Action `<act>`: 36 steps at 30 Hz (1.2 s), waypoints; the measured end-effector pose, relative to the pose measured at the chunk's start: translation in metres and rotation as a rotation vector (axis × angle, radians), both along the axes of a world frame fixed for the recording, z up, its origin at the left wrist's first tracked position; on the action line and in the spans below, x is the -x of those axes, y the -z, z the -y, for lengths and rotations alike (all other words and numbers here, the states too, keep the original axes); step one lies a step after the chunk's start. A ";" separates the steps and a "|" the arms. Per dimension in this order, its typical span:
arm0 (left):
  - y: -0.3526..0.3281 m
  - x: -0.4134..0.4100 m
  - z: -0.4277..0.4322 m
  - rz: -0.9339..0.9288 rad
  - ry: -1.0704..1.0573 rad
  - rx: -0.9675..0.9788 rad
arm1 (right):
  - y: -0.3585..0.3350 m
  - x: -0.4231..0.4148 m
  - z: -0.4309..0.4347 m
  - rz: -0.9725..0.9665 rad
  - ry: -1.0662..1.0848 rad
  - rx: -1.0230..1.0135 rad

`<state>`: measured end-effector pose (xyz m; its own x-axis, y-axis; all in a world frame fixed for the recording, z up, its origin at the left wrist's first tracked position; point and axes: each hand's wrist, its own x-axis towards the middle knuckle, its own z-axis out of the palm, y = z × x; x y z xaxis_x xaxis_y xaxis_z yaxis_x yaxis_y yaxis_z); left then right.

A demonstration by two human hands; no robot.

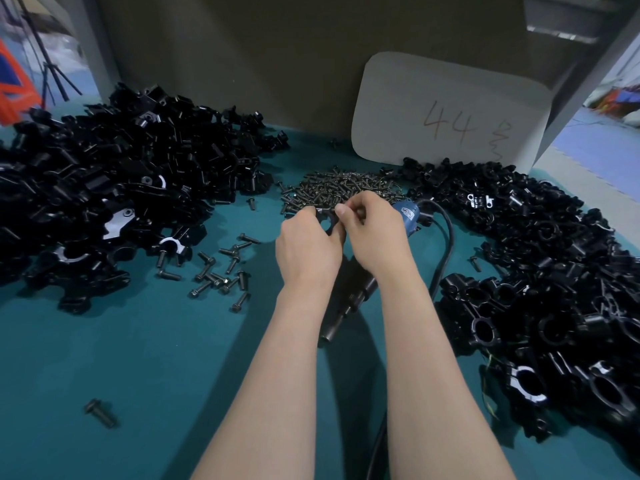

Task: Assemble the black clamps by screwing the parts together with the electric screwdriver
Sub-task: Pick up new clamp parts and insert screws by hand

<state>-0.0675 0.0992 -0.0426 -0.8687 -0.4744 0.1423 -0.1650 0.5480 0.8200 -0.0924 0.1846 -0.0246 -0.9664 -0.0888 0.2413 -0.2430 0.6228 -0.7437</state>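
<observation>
teal tabletop [138, 341], brown back panel [242, 64], pale card [450, 109] marked 44.

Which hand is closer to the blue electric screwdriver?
Right. The right hand is directly beside the blue electric screwdriver, partly in front of it; the left hand is farther off, beyond the right hand.

Dim, bluish light from above; soft shadows, glinting highlights, wide-angle bending at edges.
</observation>
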 end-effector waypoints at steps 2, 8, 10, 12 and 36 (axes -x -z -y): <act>0.001 0.000 0.000 -0.001 -0.001 0.007 | 0.001 0.000 0.001 -0.002 0.004 -0.022; 0.002 -0.001 0.000 -0.029 -0.015 0.006 | 0.003 0.000 0.004 -0.052 0.022 -0.044; 0.003 0.000 0.000 -0.059 -0.008 -0.097 | 0.002 -0.001 0.005 -0.063 0.028 0.014; 0.003 0.002 0.003 -0.094 -0.011 -0.385 | 0.000 -0.003 0.005 -0.050 0.042 0.104; -0.001 0.006 0.010 -0.282 -0.134 -0.904 | -0.005 -0.011 0.019 0.054 -0.070 -0.196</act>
<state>-0.0732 0.0896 -0.0420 -0.7890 -0.6003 -0.1305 0.0881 -0.3208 0.9430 -0.0815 0.1654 -0.0198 -0.9673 -0.1961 0.1608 -0.2536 0.7397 -0.6233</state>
